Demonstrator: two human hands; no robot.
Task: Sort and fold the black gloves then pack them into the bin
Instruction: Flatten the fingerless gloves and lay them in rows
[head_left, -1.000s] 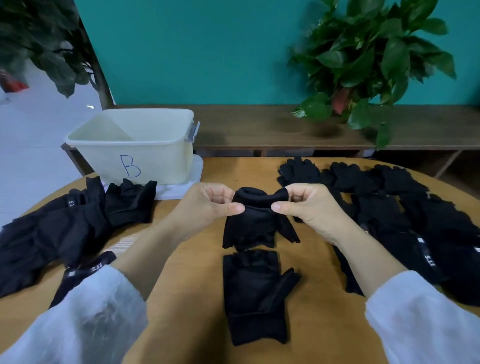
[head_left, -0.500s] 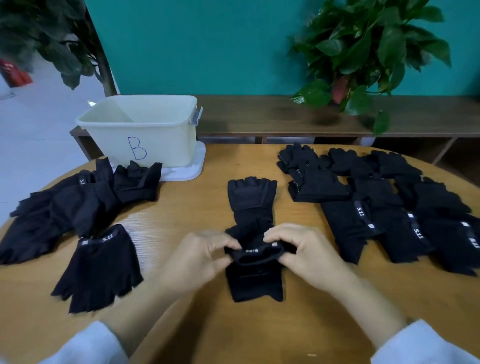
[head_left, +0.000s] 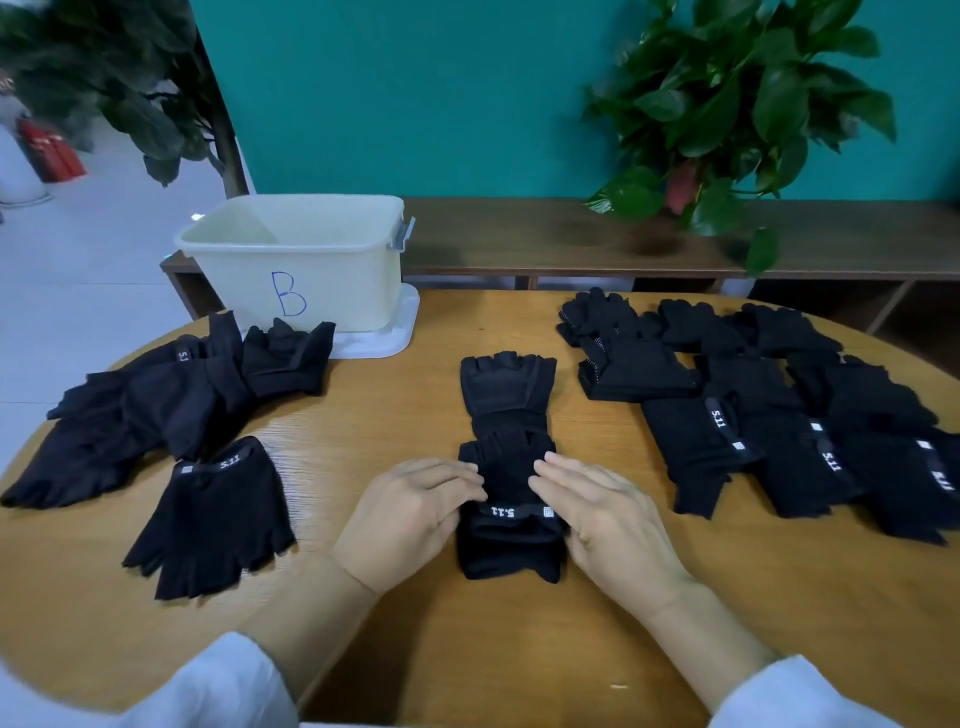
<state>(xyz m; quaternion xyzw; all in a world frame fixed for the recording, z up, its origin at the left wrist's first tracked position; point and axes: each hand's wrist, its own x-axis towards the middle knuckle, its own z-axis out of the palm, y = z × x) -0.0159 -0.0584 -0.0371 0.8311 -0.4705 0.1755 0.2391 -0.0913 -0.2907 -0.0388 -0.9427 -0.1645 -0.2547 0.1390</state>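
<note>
Fingers (head_left: 457, 480) on both hands are laid out nearly straight, pressing either side of the near glove (head_left: 511, 512) rather than gripping it, probably to flatten it so it lines up with the far glove (head_left: 506, 387) just beyond. Left hand (head_left: 410, 512) and right hand (head_left: 602, 514) bracket it. The bin (head_left: 296, 260) sits well beyond the near glove, off to the left.

"B" on bin (head_left: 296, 270); "5.11" on gloves (head_left: 719, 441)

free: table (head_left: 415, 405) centre lane | blocked: glove piles (head_left: 156, 415) both sides
</note>
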